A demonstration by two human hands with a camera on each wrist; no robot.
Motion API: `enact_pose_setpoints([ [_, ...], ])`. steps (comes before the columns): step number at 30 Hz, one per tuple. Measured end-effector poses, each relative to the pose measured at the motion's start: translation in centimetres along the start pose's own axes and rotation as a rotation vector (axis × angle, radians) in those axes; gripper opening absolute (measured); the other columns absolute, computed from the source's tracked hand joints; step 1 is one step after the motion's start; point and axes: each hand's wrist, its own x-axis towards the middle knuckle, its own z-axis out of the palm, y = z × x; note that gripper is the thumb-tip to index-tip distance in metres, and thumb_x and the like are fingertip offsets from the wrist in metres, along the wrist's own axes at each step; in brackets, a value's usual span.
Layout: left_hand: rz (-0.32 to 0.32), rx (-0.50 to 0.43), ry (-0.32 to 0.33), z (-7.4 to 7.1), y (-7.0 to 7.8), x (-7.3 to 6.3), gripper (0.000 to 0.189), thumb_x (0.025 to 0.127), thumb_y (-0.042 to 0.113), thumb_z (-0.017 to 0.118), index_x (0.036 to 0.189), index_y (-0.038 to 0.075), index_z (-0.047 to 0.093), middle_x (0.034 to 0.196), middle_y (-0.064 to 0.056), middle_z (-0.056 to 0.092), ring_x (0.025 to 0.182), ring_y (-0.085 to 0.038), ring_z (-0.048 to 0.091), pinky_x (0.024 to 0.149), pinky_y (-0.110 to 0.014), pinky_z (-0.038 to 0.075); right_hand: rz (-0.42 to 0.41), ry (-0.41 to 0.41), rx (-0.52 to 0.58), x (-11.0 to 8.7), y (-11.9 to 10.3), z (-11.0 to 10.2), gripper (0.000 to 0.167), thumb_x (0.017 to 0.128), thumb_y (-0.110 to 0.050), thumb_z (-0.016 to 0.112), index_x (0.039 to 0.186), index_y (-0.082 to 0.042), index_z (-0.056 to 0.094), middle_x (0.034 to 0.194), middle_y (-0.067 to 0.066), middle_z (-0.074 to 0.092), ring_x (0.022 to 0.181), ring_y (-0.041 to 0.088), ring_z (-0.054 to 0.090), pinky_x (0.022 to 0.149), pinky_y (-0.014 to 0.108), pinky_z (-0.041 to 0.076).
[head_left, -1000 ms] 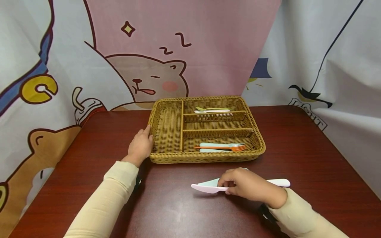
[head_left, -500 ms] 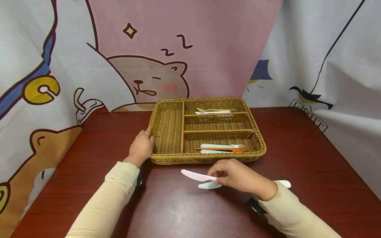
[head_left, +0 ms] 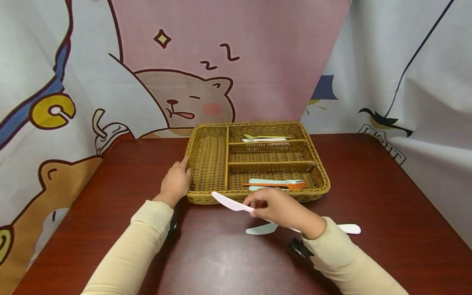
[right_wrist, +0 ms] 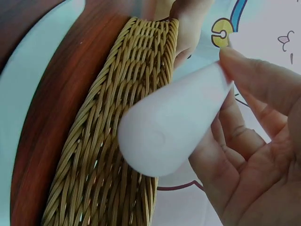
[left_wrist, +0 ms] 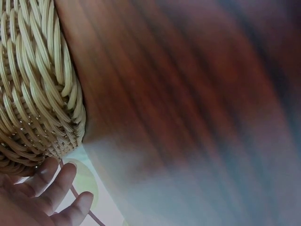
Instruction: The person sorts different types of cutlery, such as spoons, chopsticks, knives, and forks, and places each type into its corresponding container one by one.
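My right hand (head_left: 278, 207) pinches a pale pink plastic knife (head_left: 229, 202) between thumb and fingers, just in front of the basket's near wall. The knife's blade points left; in the right wrist view its rounded handle end (right_wrist: 155, 136) faces the camera. Below that hand a light blue knife (head_left: 262, 229) lies on the table, partly hidden by the hand. A white handle (head_left: 349, 228) shows beyond the right forearm. My left hand (head_left: 176, 180) rests against the left side of the wicker basket (head_left: 206, 199). In the left wrist view its fingers (left_wrist: 66, 176) look loosely spread beside the weave.
The basket has one long compartment at left and three at right. An orange fork (head_left: 295, 185) and a light blue fork (head_left: 265, 181) lie in the near one. White (head_left: 263, 139) and yellow-green cutlery (head_left: 271, 136) lie in the far one. A printed curtain (head_left: 273, 61) hangs behind.
My right hand has lifted the pink knife off the table beside the light blue one and carried it left and toward the basket. The left hand stays at the basket's side.
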Motion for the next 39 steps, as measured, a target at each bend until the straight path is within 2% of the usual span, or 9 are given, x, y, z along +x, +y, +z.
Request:
enact_pose_setpoints([
  [3,0.005,0.003,0.008,0.1,0.0,0.0,0.053,0.105,0.022,0.037,0.154,0.007,0.025,0.146,-0.025,0.037,0.133,-0.039,0.039,0.104,-0.053,0.037,-0.004,0.034,0.022,0.7,-0.2,0.2,0.015,0.084,-0.003,0.072,0.097,-0.011,0.072,0.076,-0.008,0.063,0.07,0.002,0.054,0.063,0.023,0.046],
  [12,0.013,0.013,0.03,0.1,0.1,0.1,0.052,0.104,0.021,0.038,0.153,0.007,0.027,0.142,-0.024,0.042,0.129,-0.039,0.043,0.101,-0.053,0.04,0.093,0.121,0.176,3.1,-0.9,0.7,0.02,0.081,-0.001,0.074,0.101,-0.004,0.072,0.08,0.002,0.065,0.071,0.01,0.058,0.064,0.026,0.049],
  [21,0.008,0.011,0.037,0.1,0.3,0.1,0.052,0.104,0.021,0.039,0.153,0.007,0.028,0.139,-0.023,0.044,0.126,-0.039,0.045,0.1,-0.053,0.041,0.183,0.206,0.333,5.5,-1.8,1.1,0.024,0.079,0.0,0.075,0.103,-0.001,0.072,0.081,0.004,0.066,0.074,0.013,0.06,0.064,0.027,0.05],
  [29,0.008,0.011,0.031,0.1,0.2,0.1,0.053,0.104,0.021,0.039,0.153,0.006,0.027,0.14,-0.023,0.044,0.127,-0.04,0.045,0.1,-0.053,0.04,0.293,0.236,0.457,7.7,-3.0,1.2,0.027,0.082,0.0,0.074,0.109,-0.003,0.07,0.087,0.007,0.064,0.075,0.015,0.058,0.059,0.025,0.051],
  [34,0.006,0.013,0.028,0.0,0.1,0.0,0.052,0.104,0.021,0.037,0.153,0.006,0.027,0.143,-0.024,0.041,0.13,-0.04,0.042,0.103,-0.053,0.039,0.325,0.236,0.568,9.2,-3.5,1.5,0.029,0.083,0.002,0.072,0.112,-0.001,0.068,0.087,0.008,0.062,0.073,0.015,0.059,0.059,0.026,0.053],
  [39,0.003,0.015,0.038,0.1,0.1,0.0,0.052,0.104,0.021,0.038,0.153,0.006,0.028,0.143,-0.024,0.041,0.13,-0.04,0.043,0.102,-0.054,0.04,0.327,0.231,0.628,10.4,-4.0,1.8,0.029,0.083,0.004,0.071,0.112,0.001,0.068,0.085,0.008,0.061,0.072,0.015,0.059,0.061,0.029,0.056],
])
